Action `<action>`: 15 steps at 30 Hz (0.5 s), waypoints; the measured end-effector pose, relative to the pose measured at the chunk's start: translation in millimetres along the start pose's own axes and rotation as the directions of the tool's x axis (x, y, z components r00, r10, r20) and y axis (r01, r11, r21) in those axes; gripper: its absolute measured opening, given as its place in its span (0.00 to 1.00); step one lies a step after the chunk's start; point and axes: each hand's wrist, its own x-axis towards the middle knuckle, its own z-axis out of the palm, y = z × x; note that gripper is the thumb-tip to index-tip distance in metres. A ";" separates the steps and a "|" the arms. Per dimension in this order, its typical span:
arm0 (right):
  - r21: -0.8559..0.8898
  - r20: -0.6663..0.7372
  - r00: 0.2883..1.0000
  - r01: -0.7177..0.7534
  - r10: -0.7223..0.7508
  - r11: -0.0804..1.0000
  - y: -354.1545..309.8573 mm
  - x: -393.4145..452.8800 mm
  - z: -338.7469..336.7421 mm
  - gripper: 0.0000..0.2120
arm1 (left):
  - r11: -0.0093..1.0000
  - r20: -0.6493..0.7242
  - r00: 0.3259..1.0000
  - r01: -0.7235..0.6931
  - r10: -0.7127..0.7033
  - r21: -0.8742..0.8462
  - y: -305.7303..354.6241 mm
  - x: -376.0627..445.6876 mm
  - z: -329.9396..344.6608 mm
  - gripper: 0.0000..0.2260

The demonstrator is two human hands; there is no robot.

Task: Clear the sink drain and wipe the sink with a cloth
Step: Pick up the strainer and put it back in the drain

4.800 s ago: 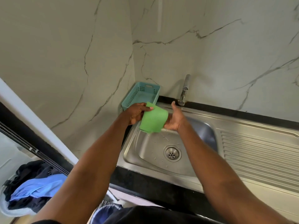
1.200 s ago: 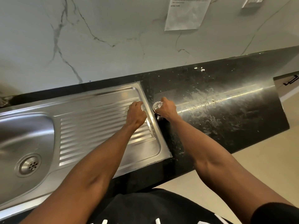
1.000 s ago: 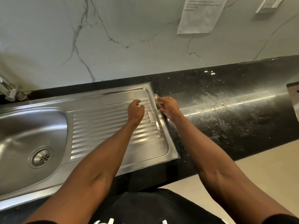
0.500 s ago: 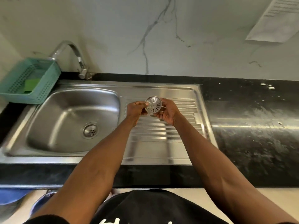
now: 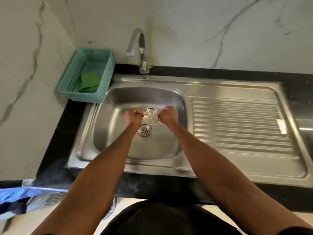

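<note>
A person stands at a steel sink (image 5: 88, 146) set into a black counter (image 5: 59, 133), arms reaching forward over the basin. Both hands hold one round metal strainer (image 5: 150, 115) between them, lifted above the basin just beyond the open drain (image 5: 145, 131) at the basin's middle. The left hand (image 5: 132, 117) has curled fingers pinching the strainer's left edge; the right hand (image 5: 166, 114) pinches its right edge the same way. The strainer is a little blurred, so its fine detail is hard to make out. To the far left, on the counter beside the basin, a teal perforated basket (image 5: 103, 77) holds a folded green cloth (image 5: 89, 81). A curved chrome tap (image 5: 141, 50) rises behind the basin against a marbled white wall. A ribbed draining board (image 5: 237, 124) stretches away to the right. Blue fabric (image 5: 15, 197) lies at the near left, below counter level
</note>
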 end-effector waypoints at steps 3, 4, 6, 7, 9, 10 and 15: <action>-0.202 -0.033 0.999 -0.028 0.022 0.979 15.0 13.1 41.7 0.01 | 0.988 0.032 0.997 0.059 -0.064 0.142 -41.3 36.0 -3.6 0.07; -0.185 -0.054 0.997 -0.065 0.056 0.981 20.9 14.9 51.8 0.02 | 0.983 0.020 0.998 0.057 -0.061 0.177 -32.7 21.8 -11.5 0.07; -0.190 -0.095 0.990 -0.120 0.103 0.974 30.9 20.2 70.2 0.06 | 0.966 0.019 0.996 0.075 -0.082 0.249 -28.9 11.9 -18.3 0.03; -0.181 -0.113 0.986 -0.142 0.123 0.973 32.8 20.3 76.5 0.08 | 0.952 0.021 0.995 0.086 -0.097 0.295 -27.5 7.6 -20.3 0.02; -0.190 -0.130 0.981 -0.170 0.147 0.967 35.9 19.2 84.1 0.12 | 0.926 0.018 0.993 0.101 -0.116 0.364 -29.7 1.3 -21.7 0.07; -0.201 -0.143 0.977 -0.183 0.156 0.962 39.5 21.3 89.1 0.12 | 0.919 0.031 0.992 0.103 -0.124 0.381 -31.4 0.0 -21.9 0.08; -0.289 -0.193 0.967 -0.220 0.168 0.932 52.1 29.4 107.2 0.14 | 0.868 0.050 0.989 0.099 -0.141 0.487 -44.4 7.2 -14.7 0.09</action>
